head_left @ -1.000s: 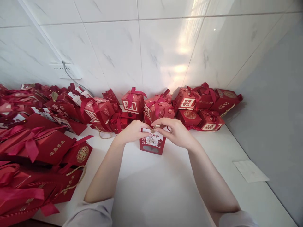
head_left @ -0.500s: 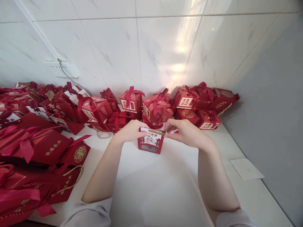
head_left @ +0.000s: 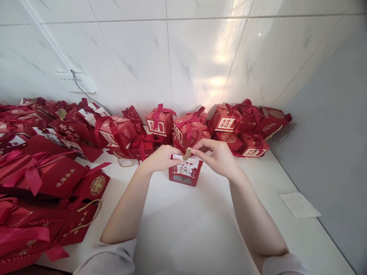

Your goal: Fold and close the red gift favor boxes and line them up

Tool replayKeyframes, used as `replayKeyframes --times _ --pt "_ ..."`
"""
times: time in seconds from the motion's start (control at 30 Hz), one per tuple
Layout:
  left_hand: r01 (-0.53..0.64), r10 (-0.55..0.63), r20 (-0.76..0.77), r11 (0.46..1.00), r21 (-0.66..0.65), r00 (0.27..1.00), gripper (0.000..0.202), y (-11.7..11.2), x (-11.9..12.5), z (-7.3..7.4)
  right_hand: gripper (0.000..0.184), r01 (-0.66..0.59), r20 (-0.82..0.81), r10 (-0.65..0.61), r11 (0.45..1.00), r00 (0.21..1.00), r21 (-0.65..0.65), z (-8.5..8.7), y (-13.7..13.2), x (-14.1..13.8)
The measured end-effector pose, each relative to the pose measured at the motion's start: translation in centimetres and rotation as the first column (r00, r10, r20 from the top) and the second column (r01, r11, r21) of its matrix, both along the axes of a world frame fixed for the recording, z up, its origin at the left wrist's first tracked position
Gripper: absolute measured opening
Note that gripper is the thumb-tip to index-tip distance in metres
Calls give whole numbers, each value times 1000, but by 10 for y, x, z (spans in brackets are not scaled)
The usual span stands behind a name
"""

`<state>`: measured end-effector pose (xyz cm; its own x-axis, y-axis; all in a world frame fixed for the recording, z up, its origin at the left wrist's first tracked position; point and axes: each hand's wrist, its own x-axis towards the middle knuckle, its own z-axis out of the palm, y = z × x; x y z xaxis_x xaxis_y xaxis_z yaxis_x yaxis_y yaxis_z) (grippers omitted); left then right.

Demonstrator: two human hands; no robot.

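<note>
A small red gift box (head_left: 183,178) with a white printed front and a clear window stands upright on the white table. My left hand (head_left: 163,159) is closed on its upper left edge, thumb in front. A short gold-brown ribbon (head_left: 187,154) rises from the box's top. Its upper end is pinched between the thumb and fingers of my right hand (head_left: 217,154), just above the box's right side. The far side of the box is hidden.
Red gift boxes with bows (head_left: 187,130) line the tiled wall. More red boxes (head_left: 54,175) are piled at the left. A pale flat square (head_left: 299,204) lies at the table's right edge. A cable hangs from a wall socket (head_left: 76,83).
My right hand has shifted left and slightly up over the box. The gold-brown ribbon, which lay along the top edge, now stands up in its fingers. My left hand keeps its grip.
</note>
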<state>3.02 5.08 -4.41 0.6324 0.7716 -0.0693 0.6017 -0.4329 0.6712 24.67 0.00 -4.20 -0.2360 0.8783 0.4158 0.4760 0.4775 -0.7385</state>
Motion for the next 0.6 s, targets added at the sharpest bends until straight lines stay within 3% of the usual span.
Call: replayKeyframes --times 0.1,0.23,0.33,0.4,0.47,0.53,0.6 --pt "14 -14 14 1000 -4 1000 20 -1 1 -1 12 29 -46 -26 998 999 47 -9 5 -16" --pt "65 -67 120 998 21 990 20 -5 3 1 12 -28 47 28 1000 998 -5 -12 6 -17" --pt "4 -14 179 998 60 984 18 -7 8 2 14 -56 106 68 991 992 -118 -8 3 -6" --pt "-81 60 262 994 71 963 19 -7 10 1 26 -63 134 89 980 987 -188 -5 2 1" --pt "-222 192 450 975 14 872 21 -4 11 0 38 -61 93 84 972 992 -228 -2 1 5" --pt "-357 367 647 921 -154 668 26 0 8 -2 49 -60 -17 57 966 998 -253 -1 2 7" --pt "-388 518 732 847 -365 443 31 4 3 -3 56 -92 -109 62 951 992 -296 -1 4 8"
